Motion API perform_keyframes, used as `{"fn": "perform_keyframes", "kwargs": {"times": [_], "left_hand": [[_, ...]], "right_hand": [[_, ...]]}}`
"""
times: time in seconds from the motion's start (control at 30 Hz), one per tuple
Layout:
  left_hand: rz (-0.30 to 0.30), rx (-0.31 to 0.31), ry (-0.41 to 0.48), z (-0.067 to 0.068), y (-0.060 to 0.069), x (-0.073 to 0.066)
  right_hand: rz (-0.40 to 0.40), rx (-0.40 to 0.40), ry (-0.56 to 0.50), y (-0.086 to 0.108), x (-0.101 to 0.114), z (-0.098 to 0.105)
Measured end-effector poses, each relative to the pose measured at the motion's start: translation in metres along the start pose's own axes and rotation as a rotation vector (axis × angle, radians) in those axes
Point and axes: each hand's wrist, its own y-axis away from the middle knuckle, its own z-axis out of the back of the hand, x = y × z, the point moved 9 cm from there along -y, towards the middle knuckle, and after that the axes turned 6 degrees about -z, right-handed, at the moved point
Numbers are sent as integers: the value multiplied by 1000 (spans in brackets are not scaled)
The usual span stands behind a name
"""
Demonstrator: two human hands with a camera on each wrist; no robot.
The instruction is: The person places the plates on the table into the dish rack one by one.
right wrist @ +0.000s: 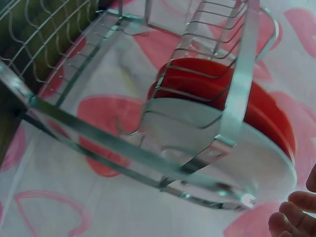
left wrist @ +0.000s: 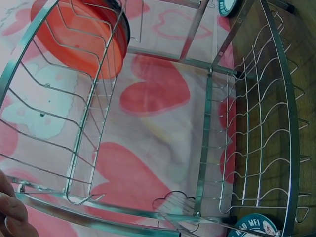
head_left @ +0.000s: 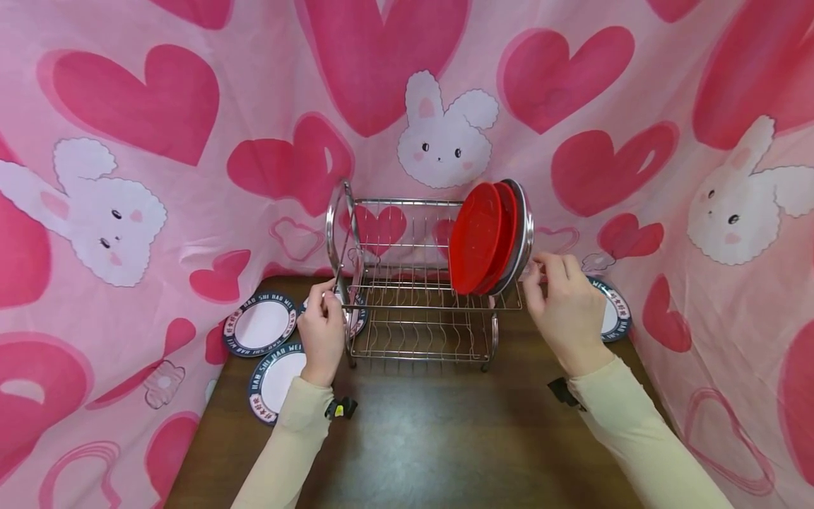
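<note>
A two-tier metal dish rack (head_left: 420, 307) stands on the table. Red plates (head_left: 475, 237) lean upright in the right end of its upper tier, with a white plate (right wrist: 266, 158) outermost in the right wrist view. My left hand (head_left: 323, 332) is at the upper tier's left front corner, its fingers curled on the frame; the left wrist view catches only part of that hand (left wrist: 15, 210). My right hand (head_left: 566, 311) is just beside the rack's right end, fingers loosely bent. In the right wrist view its fingers (right wrist: 294, 212) appear apart from the rack and plates.
Round plates with dark lettered rims lie left of the rack, one at the back (head_left: 261, 324) and one nearer (head_left: 276, 382), with another partly behind my left hand. A similar plate (head_left: 613, 309) lies at the right. Pink heart-patterned cloth (head_left: 254, 92) surrounds the wooden table (head_left: 413, 438).
</note>
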Motion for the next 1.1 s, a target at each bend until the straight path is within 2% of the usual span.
{"fn": "perform_keyframes", "kwargs": {"times": [0.4,0.63,1.1], "left_hand": [[11,3,-7,0,-1,1],[-14,-25,-36,1,-1,0],[-22,-30,-39,1,-1,-1]], "right_hand": [[-57,52,35,23,-39,1],[-107,67,64,38,-73,-6],[-356,203,139,77,-157,-28]]}}
